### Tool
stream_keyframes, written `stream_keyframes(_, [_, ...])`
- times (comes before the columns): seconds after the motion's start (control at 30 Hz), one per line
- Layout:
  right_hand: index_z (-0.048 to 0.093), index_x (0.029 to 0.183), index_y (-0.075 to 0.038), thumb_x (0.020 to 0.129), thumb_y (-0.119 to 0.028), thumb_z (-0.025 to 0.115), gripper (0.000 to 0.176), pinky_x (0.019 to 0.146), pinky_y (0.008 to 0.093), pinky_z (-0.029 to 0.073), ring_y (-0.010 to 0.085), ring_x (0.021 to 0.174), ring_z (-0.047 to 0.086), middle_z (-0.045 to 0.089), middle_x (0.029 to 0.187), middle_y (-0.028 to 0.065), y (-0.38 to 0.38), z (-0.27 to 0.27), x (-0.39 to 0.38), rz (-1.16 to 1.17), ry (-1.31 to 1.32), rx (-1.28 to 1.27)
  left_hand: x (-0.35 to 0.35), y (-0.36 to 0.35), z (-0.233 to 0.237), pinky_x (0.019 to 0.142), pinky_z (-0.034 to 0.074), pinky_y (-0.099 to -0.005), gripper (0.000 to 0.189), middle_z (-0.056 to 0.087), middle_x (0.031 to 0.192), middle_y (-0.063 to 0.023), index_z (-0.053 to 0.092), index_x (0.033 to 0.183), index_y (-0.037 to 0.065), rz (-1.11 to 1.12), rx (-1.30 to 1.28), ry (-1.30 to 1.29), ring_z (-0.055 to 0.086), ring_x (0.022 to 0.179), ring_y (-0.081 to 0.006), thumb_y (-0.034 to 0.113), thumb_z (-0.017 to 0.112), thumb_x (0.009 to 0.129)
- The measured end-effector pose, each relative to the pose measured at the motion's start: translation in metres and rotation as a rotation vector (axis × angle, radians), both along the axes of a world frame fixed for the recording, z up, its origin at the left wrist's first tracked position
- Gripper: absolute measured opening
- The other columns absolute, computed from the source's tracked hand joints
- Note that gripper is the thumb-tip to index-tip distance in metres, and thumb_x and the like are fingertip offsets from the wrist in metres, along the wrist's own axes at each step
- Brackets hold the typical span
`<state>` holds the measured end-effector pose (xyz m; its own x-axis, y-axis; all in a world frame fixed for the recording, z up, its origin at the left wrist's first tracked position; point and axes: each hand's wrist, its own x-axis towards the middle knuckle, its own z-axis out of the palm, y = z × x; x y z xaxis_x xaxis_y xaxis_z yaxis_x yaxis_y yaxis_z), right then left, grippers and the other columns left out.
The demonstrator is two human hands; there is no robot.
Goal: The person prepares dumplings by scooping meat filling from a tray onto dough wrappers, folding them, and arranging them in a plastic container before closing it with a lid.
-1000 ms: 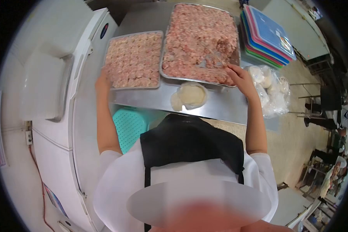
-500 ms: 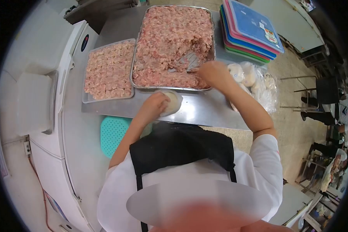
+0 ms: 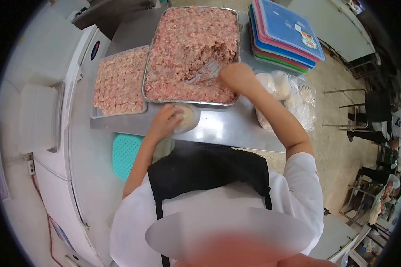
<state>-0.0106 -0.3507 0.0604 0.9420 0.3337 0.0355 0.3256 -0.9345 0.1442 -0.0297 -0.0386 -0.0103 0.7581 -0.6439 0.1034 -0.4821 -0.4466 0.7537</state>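
My left hand [image 3: 166, 119] is closed on the left side of a pale, round stack of dough wrappers [image 3: 189, 118], just in front of the large tray. Individual layers are too blurred to make out. In my right hand [image 3: 237, 78] is a metal spatula [image 3: 210, 70], its handle hidden by my fist. The slotted blade lies in the pinkish ground meat [image 3: 187, 40] that fills the large metal tray [image 3: 173, 103]. A hollow shows in the meat around the blade.
Left of the large tray, a shallow plastic tray [image 3: 122, 115] holds meat marked into portions. Stacked coloured lids [image 3: 285, 26] stand at the back right. A clear bag [image 3: 298, 104] with pale rounds lies at the right edge. A turquoise perforated basket [image 3: 127, 155] sits below the table [image 3: 227, 127].
The spatula and my right hand have shifted slightly left and up across the meat. My left hand has moved a little left with the wrappers. The whole view has shifted slightly.
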Motion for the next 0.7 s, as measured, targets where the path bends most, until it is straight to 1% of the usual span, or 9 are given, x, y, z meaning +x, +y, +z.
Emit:
stream_keyframes(0.03, [0.071, 0.071, -0.007, 0.076, -0.016, 0.057, 0.017, 0.057, 0.0414, 0.053, 0.0287, 0.071, 0.069, 0.068, 0.075, 0.0155, -0.007, 0.001, 0.008, -0.016, -0.05, 0.026, -0.003, 0.004, 0.006, 0.085, 0.045, -0.0376, 0.028, 0.056, 0.098, -0.0125, 0.064, 0.1, 0.006, 0.013, 0.028, 0.054, 0.055, 0.094, -0.0309, 0.017, 0.072, 0.075])
stream_keyframes(0.13, [0.069, 0.066, -0.008, 0.074, -0.015, 0.058, 0.016, 0.056, 0.0402, 0.053, 0.0284, 0.068, 0.068, 0.067, 0.07, 0.0136, -0.028, -0.002, 0.044, -0.019, -0.188, 0.101, -0.006, 0.008, 0.008, 0.086, 0.044, -0.036, 0.031, 0.054, 0.105, -0.011, 0.065, 0.103, 0.008, 0.0, 0.136, -0.104, 0.054, 0.098, -0.0289, 0.018, 0.075, 0.075])
stream_keyframes(0.23, [0.068, 0.066, -0.006, 0.075, -0.016, 0.059, 0.016, 0.056, 0.0407, 0.053, 0.0285, 0.067, 0.068, 0.067, 0.068, 0.0133, 0.01, -0.029, 0.028, 0.101, -0.184, 0.137, 0.001, 0.013, -0.002, 0.087, 0.043, -0.0362, 0.029, 0.053, 0.107, -0.0115, 0.065, 0.101, 0.008, 0.014, 0.157, 0.046, 0.054, 0.099, -0.0301, 0.019, 0.074, 0.076])
stream_keyframes(0.33, [0.07, 0.07, -0.003, 0.077, -0.017, 0.059, 0.019, 0.058, 0.0417, 0.053, 0.029, 0.068, 0.068, 0.067, 0.07, 0.0152, 0.021, -0.017, 0.002, 0.076, 0.021, 0.025, 0.01, 0.02, -0.009, 0.086, 0.044, -0.0366, 0.024, 0.053, 0.103, -0.012, 0.066, 0.099, 0.005, -0.032, 0.112, 0.124, 0.054, 0.097, -0.0305, 0.019, 0.072, 0.079])
stream_keyframes(0.37, [0.07, 0.07, -0.003, 0.077, -0.018, 0.059, 0.019, 0.058, 0.0419, 0.054, 0.029, 0.068, 0.069, 0.067, 0.07, 0.0159, 0.019, -0.011, 0.001, 0.081, 0.097, -0.01, 0.014, 0.021, -0.01, 0.085, 0.045, -0.0363, 0.023, 0.054, 0.102, -0.0121, 0.066, 0.097, 0.005, -0.062, 0.122, 0.084, 0.055, 0.096, -0.0297, 0.018, 0.071, 0.08])
stream_keyframes(0.47, [0.069, 0.07, -0.004, 0.079, -0.018, 0.057, 0.02, 0.058, 0.042, 0.054, 0.0289, 0.068, 0.069, 0.068, 0.071, 0.0155, 0.0, 0.012, 0.027, -0.035, 0.059, 0.069, 0.018, 0.022, 0.01, 0.08, 0.047, -0.035, 0.019, 0.057, 0.099, -0.0121, 0.067, 0.094, 0.003, -0.112, 0.114, 0.016, 0.058, 0.092, -0.0271, 0.017, 0.068, 0.082])
stream_keyframes(0.53, [0.07, 0.071, -0.006, 0.082, -0.019, 0.056, 0.022, 0.058, 0.0422, 0.054, 0.0288, 0.068, 0.069, 0.068, 0.071, 0.0143, 0.016, -0.001, 0.023, -0.002, 0.064, 0.087, 0.021, 0.019, 0.02, 0.076, 0.048, -0.0339, 0.018, 0.06, 0.096, -0.0117, 0.067, 0.093, 0.002, -0.116, 0.068, 0.022, 0.06, 0.088, -0.0248, 0.018, 0.066, 0.084])
stream_keyframes(0.6, [0.071, 0.072, -0.008, 0.083, -0.02, 0.055, 0.022, 0.058, 0.0428, 0.054, 0.0292, 0.069, 0.069, 0.069, 0.073, 0.0123, 0.046, -0.021, 0.009, 0.107, -0.005, 0.084, 0.023, 0.019, 0.032, 0.075, 0.048, -0.0322, 0.019, 0.062, 0.095, -0.0112, 0.066, 0.093, 0.002, -0.035, 0.068, 0.064, 0.061, 0.085, -0.0238, 0.019, 0.064, 0.086])
stream_keyframes(0.7, [0.071, 0.071, -0.008, 0.079, -0.019, 0.057, 0.019, 0.057, 0.0434, 0.053, 0.0297, 0.068, 0.068, 0.068, 0.072, 0.0134, 0.034, 0.001, 0.006, -0.039, 0.095, 0.099, 0.026, 0.02, 0.038, 0.075, 0.048, -0.0313, 0.019, 0.064, 0.087, -0.0094, 0.065, 0.093, 0.001, 0.045, -0.034, 0.001, 0.061, 0.08, -0.0219, 0.019, 0.062, 0.087])
